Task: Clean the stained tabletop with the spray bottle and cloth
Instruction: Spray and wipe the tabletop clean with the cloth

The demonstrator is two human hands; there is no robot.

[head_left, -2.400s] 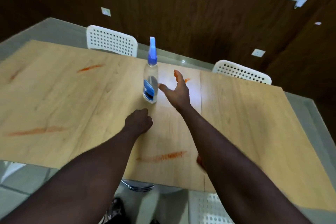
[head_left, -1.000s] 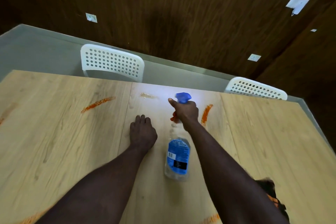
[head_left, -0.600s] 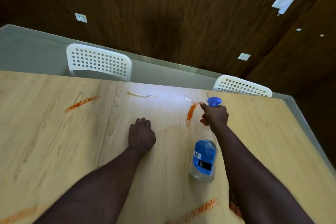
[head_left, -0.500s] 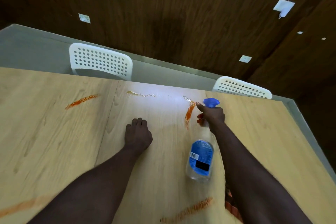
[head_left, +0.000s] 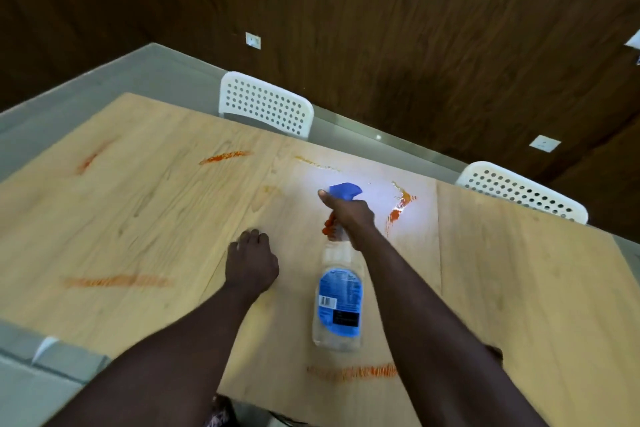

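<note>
Right hand: our right hand (head_left: 349, 215) has its fingers wrapped round the neck of the spray bottle (head_left: 341, 305), with the thumb up by the blue top.
Spray bottle: it is in our right hand, tipped forward. The blue top points to 12 o'clock and the bottom points back to us at 6 o'clock.
Left hand: our left hand (head_left: 251, 262) is at 9 o'clock from the bottle. It rests on the tabletop (head_left: 156, 218) with loosely bent fingers and holds nothing that we can see.
Wet stain: the wet stain (head_left: 398, 211) is at 1 o'clock from our right hand. It is orange and shiny, so we think spray has landed on it.
Dry stains: the far stain (head_left: 225, 157) is at 11 o'clock, the corner stain (head_left: 86, 161) is at 10 o'clock, the left stain (head_left: 117, 281) is at 9 o'clock and the near stain (head_left: 353, 371) is at 6 o'clock. They all look dry to us.
Yellow mark: the yellow mark (head_left: 315, 163) is faint, at 12 o'clock.
Cloth: we cannot see it anywhere.
Chairs: one white chair (head_left: 266, 107) is at 12 o'clock and a second chair (head_left: 519, 191) is at 2 o'clock, behind the table.
Done: we think only a little, maybe one stain sprayed.
Left: we must spray the other stains and wipe them all.
</note>
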